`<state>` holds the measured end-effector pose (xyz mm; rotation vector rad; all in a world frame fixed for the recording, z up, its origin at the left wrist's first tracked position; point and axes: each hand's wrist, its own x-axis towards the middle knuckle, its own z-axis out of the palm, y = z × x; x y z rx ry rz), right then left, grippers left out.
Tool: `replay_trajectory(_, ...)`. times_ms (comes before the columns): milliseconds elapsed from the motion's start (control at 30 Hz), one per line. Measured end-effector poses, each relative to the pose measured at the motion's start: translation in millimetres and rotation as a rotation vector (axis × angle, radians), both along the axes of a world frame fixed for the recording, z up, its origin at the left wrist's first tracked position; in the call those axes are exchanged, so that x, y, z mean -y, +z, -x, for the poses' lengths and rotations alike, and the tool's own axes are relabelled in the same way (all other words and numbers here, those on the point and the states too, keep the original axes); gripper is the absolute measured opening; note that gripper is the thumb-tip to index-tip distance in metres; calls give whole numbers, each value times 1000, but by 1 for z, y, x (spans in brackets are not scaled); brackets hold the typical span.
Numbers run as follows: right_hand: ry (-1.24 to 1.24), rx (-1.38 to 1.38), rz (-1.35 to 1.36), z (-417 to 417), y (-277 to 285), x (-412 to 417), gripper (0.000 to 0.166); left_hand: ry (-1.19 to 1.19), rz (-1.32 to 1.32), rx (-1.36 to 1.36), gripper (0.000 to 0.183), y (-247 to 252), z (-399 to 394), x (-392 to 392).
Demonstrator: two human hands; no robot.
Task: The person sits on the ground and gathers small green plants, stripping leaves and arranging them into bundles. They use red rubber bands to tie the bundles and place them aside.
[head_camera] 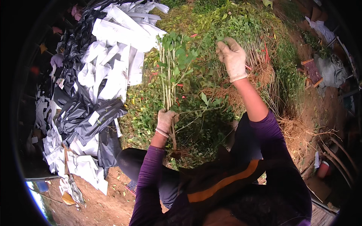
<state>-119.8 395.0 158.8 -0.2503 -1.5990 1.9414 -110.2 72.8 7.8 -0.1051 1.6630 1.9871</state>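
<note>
My left hand (166,120), in a pale work glove, grips a bunch of leafy saplings (168,76) by the lower stems. The bunch stands roughly upright, with leaves at the top and roots below the hand near my legs. A forked side branch (195,111) sticks out to the right of it. Farther right and higher up is my right hand (232,56), also gloved, its fingers curled together with a bit of green leaf at the tips. Beneath that hand lie bundles of bare-stemmed saplings (251,46) with brown fibrous roots (261,75).
Loose leaves (138,113) cover the ground around the saplings. White sheeting (113,67) and black plastic film (90,121) are heaped at left. At right stand a small wooden stool (312,72) and a grey cloth (331,70). Another person (57,62) is at far left.
</note>
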Motion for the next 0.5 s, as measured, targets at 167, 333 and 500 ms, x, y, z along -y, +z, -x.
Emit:
replay_trajectory(167,187,201,-26,8,-11,52,32,-30,126,-102,13,-13,-12,-8)
replay_trajectory(333,-10,-44,92,4,16,-13,21,-46,183,-53,10,-6,-9,-7)
replay_trajectory(500,-115,-120,-1228,6,-19,52,35,-87,97,-43,10,7,-16,-18)
